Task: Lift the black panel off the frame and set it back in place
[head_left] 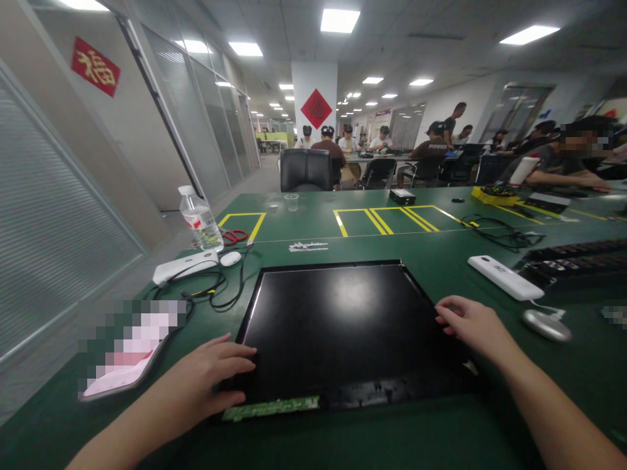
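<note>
Head view: left hand (210,382) and right hand (473,323) apparently rest on black panel (337,326).

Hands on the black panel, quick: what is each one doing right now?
Left hand: open, fingers flat on the black panel at its near left corner, gripping nothing.
Right hand: open, fingertips resting on the panel's right edge, gripping nothing.

A pixelated patch (128,339) is masking the item at eight o'clock, another smear (616,315) is blurring something at three o'clock, and both forearms are running off the bottom edge.
</note>
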`<action>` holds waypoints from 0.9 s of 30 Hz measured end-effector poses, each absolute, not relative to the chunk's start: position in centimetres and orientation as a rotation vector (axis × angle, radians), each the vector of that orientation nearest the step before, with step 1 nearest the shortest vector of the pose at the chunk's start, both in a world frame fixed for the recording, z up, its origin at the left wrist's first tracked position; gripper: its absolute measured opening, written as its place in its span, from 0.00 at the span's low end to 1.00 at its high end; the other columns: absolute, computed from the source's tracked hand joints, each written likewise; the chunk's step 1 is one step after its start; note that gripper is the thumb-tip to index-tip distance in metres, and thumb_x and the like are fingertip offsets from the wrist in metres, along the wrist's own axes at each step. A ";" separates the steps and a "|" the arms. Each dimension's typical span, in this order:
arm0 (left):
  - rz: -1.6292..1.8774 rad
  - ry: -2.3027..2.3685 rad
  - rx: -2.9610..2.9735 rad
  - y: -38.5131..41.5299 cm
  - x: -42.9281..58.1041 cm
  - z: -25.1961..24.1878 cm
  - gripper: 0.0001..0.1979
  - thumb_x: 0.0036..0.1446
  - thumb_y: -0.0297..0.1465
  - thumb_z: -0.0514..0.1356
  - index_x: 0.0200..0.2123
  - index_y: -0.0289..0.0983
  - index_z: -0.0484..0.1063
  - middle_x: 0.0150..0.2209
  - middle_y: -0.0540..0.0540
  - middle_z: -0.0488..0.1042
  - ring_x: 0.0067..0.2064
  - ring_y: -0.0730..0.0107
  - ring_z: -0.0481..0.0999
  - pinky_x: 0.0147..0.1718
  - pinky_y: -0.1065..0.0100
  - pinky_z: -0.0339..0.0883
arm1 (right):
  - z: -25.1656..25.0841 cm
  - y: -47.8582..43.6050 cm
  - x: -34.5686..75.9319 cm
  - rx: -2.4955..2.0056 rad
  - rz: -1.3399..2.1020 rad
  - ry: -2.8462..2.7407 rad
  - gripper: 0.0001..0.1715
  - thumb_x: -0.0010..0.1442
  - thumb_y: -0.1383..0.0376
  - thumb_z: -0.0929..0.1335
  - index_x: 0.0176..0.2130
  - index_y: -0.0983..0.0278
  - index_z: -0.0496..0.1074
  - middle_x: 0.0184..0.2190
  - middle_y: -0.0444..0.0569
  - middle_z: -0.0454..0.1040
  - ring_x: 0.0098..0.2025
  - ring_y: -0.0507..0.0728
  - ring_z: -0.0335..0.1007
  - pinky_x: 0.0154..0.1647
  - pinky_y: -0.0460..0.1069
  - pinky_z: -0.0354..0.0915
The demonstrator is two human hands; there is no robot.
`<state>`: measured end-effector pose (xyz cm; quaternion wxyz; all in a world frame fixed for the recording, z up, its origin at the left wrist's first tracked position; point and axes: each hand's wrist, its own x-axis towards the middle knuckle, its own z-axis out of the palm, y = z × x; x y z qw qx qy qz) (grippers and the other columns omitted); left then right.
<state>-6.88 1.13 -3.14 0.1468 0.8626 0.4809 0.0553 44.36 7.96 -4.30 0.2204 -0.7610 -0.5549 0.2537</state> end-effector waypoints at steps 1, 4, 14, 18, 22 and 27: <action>0.150 1.381 2.494 1.1 -6.8 -2.9 0.17 0.54 0.33 0.67 0.49 0.50 0.81 0.54 0.46 0.81 0.57 0.51 0.77 0.64 0.42 0.56 | -4.3 7.9 44.3 -2.105 0.697 -1.539 0.17 0.58 0.53 0.64 0.39 0.59 0.75 0.33 0.47 0.82 0.30 0.57 0.79 0.33 0.51 0.68; 0.173 1.373 2.513 1.1 -6.5 -2.6 0.15 0.55 0.36 0.66 0.47 0.51 0.81 0.52 0.47 0.82 0.55 0.53 0.79 0.64 0.44 0.55 | -4.2 7.9 44.3 -2.104 0.672 -1.554 0.16 0.58 0.54 0.64 0.39 0.59 0.75 0.32 0.47 0.82 0.30 0.58 0.79 0.33 0.51 0.68; 0.299 1.384 2.442 1.1 -6.3 -2.8 0.17 0.53 0.35 0.68 0.47 0.54 0.82 0.50 0.49 0.83 0.52 0.53 0.81 0.61 0.50 0.63 | -4.2 7.7 44.2 -2.068 0.618 -1.570 0.14 0.58 0.56 0.65 0.37 0.59 0.77 0.31 0.47 0.82 0.28 0.57 0.78 0.33 0.51 0.68; 0.441 1.450 2.366 1.3 -6.2 -2.9 0.14 0.57 0.40 0.65 0.46 0.51 0.82 0.48 0.48 0.84 0.50 0.55 0.82 0.53 0.60 0.73 | -4.1 7.8 44.2 -2.061 0.651 -1.541 0.14 0.58 0.55 0.65 0.36 0.59 0.77 0.30 0.48 0.82 0.28 0.57 0.77 0.34 0.51 0.68; 0.524 1.503 2.323 1.8 -5.8 -3.4 0.13 0.60 0.41 0.61 0.45 0.48 0.82 0.51 0.47 0.82 0.51 0.57 0.81 0.52 0.62 0.73 | -4.0 7.9 44.4 -2.037 0.697 -1.490 0.15 0.58 0.55 0.64 0.36 0.59 0.75 0.31 0.47 0.82 0.27 0.57 0.76 0.32 0.51 0.68; 0.686 1.723 2.319 2.6 -5.9 -4.3 0.20 0.59 0.45 0.59 0.48 0.43 0.80 0.54 0.39 0.78 0.54 0.48 0.78 0.55 0.52 0.70 | -4.1 8.2 45.3 -2.071 0.525 -1.530 0.15 0.57 0.55 0.64 0.37 0.59 0.76 0.33 0.47 0.81 0.27 0.55 0.74 0.32 0.50 0.65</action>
